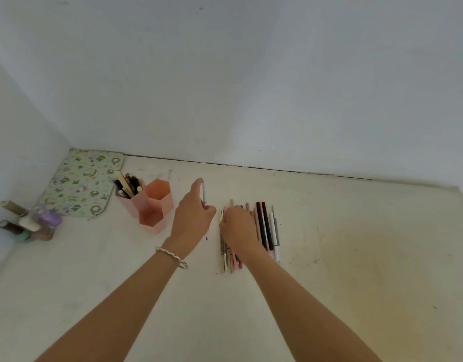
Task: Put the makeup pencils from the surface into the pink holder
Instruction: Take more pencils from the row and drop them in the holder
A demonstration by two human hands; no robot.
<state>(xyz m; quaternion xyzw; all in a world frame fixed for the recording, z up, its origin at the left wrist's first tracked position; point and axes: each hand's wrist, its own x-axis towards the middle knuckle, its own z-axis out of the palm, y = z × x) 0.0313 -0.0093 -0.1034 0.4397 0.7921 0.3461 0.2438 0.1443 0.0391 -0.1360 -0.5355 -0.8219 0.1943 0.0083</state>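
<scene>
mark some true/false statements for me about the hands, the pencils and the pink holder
1. The left hand holds a thin pencil upright. True.
2. The right hand reaches into the pink holder. False: it lies on the row of pencils on the surface, to the right of the holder.
3. Every compartment of the holder is empty. False: the back left one already has stored pencils in it.
4. A green patterned mat lies in the corner behind the holder. True.
5. The bracelet is on the right wrist. False: it is on the left wrist.
</scene>
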